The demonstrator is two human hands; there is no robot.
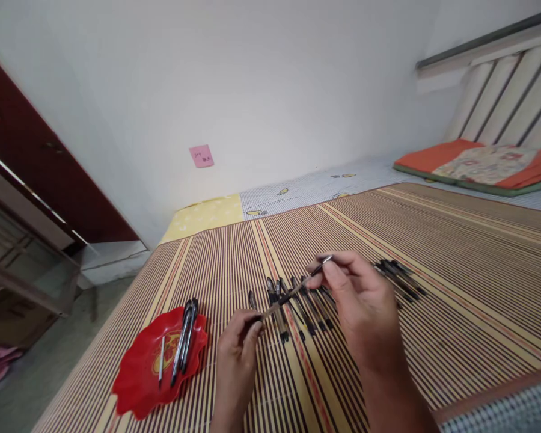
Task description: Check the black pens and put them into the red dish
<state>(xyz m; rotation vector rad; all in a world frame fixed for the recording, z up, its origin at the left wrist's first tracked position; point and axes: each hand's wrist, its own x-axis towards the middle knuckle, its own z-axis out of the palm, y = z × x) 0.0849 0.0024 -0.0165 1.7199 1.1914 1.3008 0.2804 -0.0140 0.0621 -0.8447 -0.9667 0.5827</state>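
My left hand (235, 349) pinches the lower end of a thin pen (293, 293) held slanted above a striped bamboo mat (455, 288). Higher up, my right hand (356, 300) pinches the pen's upper end near its tip. Under the hands several dark pens (297, 310) lie in a loose row on the mat. A second small bunch of dark pens (399, 278) lies to the right of my right hand.
A red scalloped plate (137, 373) at the left holds a few pens (184, 340) and a thin refill. A folded orange cushion (482, 165) lies at the far right by a slatted headboard. A pink note (201, 156) sticks on the white wall.
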